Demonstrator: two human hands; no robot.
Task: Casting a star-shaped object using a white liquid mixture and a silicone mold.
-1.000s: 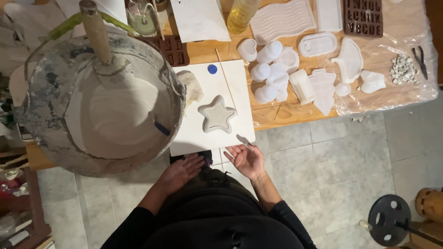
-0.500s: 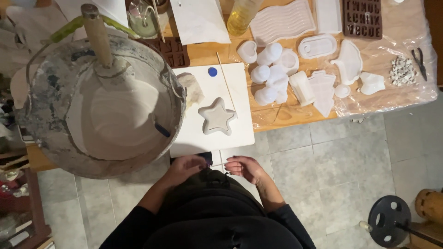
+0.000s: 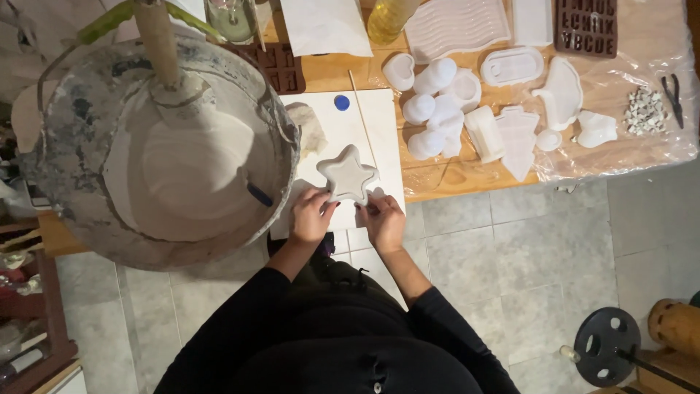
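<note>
Both my hands have come up from my lap to the surface's near edge; left hand [image 3: 312, 215] and right hand [image 3: 384, 221] fingers now pinch the star mould [image 3: 348, 173] on the white board [image 3: 383, 138].

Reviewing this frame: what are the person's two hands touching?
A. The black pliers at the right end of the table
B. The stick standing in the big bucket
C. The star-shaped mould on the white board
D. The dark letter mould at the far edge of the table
C: the left hand and right hand both rest at the near edge of the star-shaped mould on the white board.
</note>
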